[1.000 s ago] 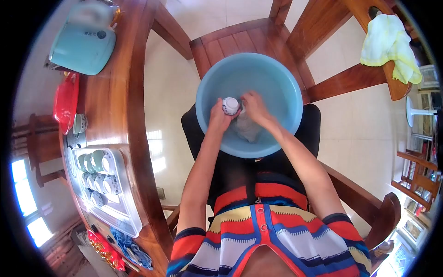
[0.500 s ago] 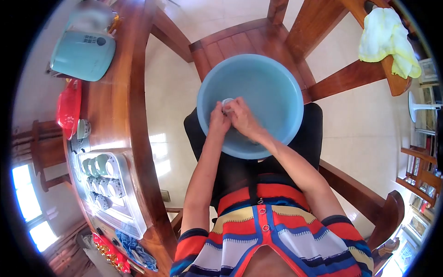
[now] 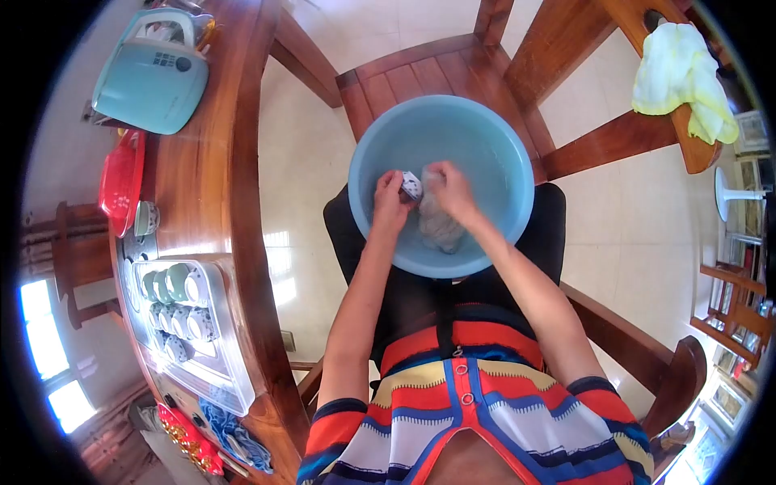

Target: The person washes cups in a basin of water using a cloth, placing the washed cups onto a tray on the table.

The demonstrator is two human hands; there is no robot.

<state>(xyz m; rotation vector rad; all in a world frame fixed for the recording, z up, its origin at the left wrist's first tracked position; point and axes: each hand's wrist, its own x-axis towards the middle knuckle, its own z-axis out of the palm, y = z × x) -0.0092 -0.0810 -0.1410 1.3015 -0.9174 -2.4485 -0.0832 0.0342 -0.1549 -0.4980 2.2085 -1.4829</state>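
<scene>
A round light-blue plastic basin (image 3: 485,137) rests on a wooden chair in front of me. Inside it, my left hand (image 3: 390,204) grips a small white cup with a blue pattern (image 3: 411,185). My right hand (image 3: 449,190) is closed on a grey cloth (image 3: 440,227), pressing it against the cup. The cloth hangs down toward the basin's bottom. Both hands are close together near the basin's middle.
A wooden table (image 3: 202,162) stands on my left with a turquoise kettle (image 3: 153,69), a red dish (image 3: 121,179) and a clear tray (image 3: 212,356) of several small cups (image 3: 174,307). A yellow cloth (image 3: 681,77) lies on a wooden chair arm at the upper right.
My hands have turned the cup, so its patterned side now shows between them. The right hand has shifted slightly right and the grey cloth shows below it again.
</scene>
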